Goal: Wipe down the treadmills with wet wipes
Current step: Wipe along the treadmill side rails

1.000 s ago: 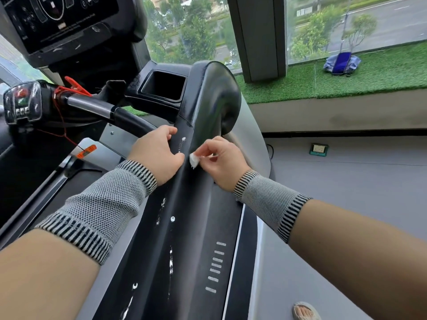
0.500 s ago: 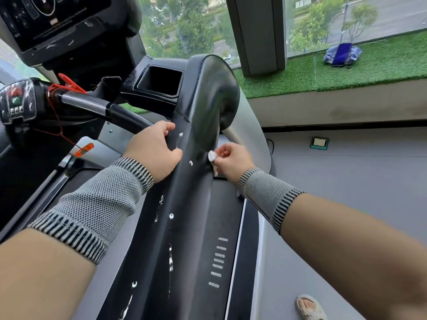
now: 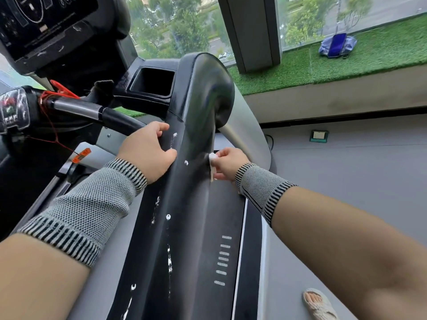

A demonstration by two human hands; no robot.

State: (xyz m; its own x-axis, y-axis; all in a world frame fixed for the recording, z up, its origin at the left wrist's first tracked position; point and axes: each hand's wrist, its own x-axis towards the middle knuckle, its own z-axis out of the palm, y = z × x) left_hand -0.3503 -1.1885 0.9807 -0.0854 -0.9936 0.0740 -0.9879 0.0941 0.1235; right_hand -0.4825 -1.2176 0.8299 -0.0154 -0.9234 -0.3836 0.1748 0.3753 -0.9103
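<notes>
The right hand (image 3: pixel 227 163) is pinching a small balled-up wet wipe (image 3: pixel 212 156) between curled fingers (image 3: pixel 221 154), pressing it against the right flank of the black treadmill handrail (image 3: pixel 184 204). The left hand (image 3: pixel 147 150) is bracing the rail's other side, thumb lying along the top and fingers curled over the inner edge, holding nothing else. White specks and streaks are dotting the rail's glossy top from beside the left hand down toward the camera. Both forearms are wearing grey knit wrist sleeves with striped cuffs.

Beyond the rail a black cup holder (image 3: pixel 152 83) is sitting below the dark console (image 3: pixel 44 26), and a handlebar (image 3: pixel 92 112) with a red cord is crossing at left. The treadmill belt (image 3: pixel 221 227) is running beneath. A sandalled foot (image 3: pixel 317 303) is standing on the grey floor (image 3: pixel 346 169). A wall socket (image 3: pixel 319 135) is sitting low on the grey wall, artificial grass (image 3: pixel 369 58) is lining the window ledge with a blue bag (image 3: pixel 337 46) on it, and trees are showing outside.
</notes>
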